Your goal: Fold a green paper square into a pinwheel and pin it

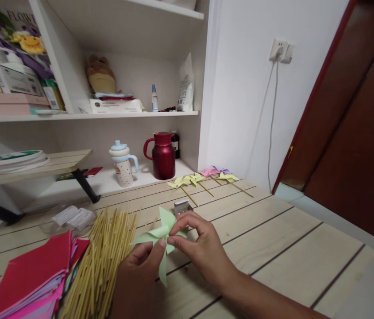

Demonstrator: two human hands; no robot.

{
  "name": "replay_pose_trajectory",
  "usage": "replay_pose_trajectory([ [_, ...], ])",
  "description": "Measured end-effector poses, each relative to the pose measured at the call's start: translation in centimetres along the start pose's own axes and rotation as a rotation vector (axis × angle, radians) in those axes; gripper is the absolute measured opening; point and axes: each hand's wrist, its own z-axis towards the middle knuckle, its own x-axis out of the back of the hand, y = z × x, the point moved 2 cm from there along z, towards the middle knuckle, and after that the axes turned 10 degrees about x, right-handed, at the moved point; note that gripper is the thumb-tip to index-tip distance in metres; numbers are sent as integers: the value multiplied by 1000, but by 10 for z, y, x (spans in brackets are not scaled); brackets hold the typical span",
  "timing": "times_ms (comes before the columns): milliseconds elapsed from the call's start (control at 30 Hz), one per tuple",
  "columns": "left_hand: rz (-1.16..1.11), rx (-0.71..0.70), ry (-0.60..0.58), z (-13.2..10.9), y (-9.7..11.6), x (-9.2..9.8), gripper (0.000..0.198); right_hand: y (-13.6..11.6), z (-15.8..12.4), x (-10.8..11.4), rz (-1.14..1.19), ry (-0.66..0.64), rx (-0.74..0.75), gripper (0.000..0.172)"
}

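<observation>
A pale green paper pinwheel (pixel 163 232) is held above the table between both hands, its blades spread out. My left hand (pixel 143 261) grips it from below left, thumb near the centre. At the middle of the pinwheel, the thumb and forefinger of my right hand (pixel 200 239) are pinched together; whatever lies between those fingertips is too small to make out. Just behind my right hand stands a small open box (pixel 182 205), partly covered by the fingers. Left of my left hand lies a heap of thin wooden sticks (pixel 102 257).
Coloured paper sheets (pixel 30 274) are stacked at the front left, near a clear plastic packet (pixel 72 218). Finished pinwheels on sticks (pixel 195 178) lie along the table's back edge. Behind them, a red jug (pixel 164 157) and a speckled cup (pixel 123 168) stand in the shelf.
</observation>
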Motion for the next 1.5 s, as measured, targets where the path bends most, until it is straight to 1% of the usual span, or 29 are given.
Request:
replay_pose_trajectory([
  [67,0,25,-18,1,-2,0,39,0,-1,0,5,27,-29,20],
  [133,8,30,-31,2,-4,2,41,-1,-2,0,50,69,-44,30],
  [200,24,16,-44,4,-5,4,42,-1,-2,-1,108,91,-57,45],
  [300,48,-3,-56,8,-6,6,44,2,-1,-2,197,67,-127,79],
  [333,63,-8,-63,8,-7,7,44,4,0,-3,236,56,-165,87],
  [400,84,-12,-72,10,-6,8,45,10,2,-3,318,42,-251,91],
  [433,92,-8,-79,11,-6,8,45,12,2,-3,354,30,-284,88],
  [467,96,-5,-84,12,-6,9,45,13,3,-3,377,9,-300,80],
  [567,114,-14,-82,15,-8,10,45,14,5,-3,374,-55,-286,38],
  [600,122,-18,-83,17,-8,10,45,14,5,-3,367,-63,-284,27],
  [633,126,-27,-87,18,-9,10,44,13,5,-3,362,-58,-293,20],
  [667,129,-46,-94,19,-10,10,42,13,4,-3,363,-46,-311,17],
  [733,127,-106,-94,20,-10,9,35,12,3,-3,379,-32,-341,16],
  [833,136,-203,-56,20,-9,8,23,11,2,-3,395,-44,-343,13],
  [933,185,-264,-3,20,-10,7,19,10,3,-3,394,-50,-322,11],
  [1000,216,-311,51,21,-10,7,19,10,3,-4,401,-43,-338,10],
  [1067,208,-311,86,21,-12,7,21,12,3,-6,445,-27,-384,9],
  [1133,157,-266,89,21,-14,7,25,15,2,-6,502,0,-442,11],
  [1233,13,-182,49,23,-16,6,29,21,1,-6,557,44,-518,19],
  [1300,-60,-161,20,26,-16,5,32,25,2,-4,581,64,-560,24],
  [1367,-68,-184,-5,29,-15,4,35,27,3,-3,615,74,-586,26],
  [1433,-23,-243,-14,32,-13,4,35,29,3,-2,658,72,-599,25],
  [1500,22,-302,1,31,-12,6,34,30,3,-1,689,62,-607,24],
])
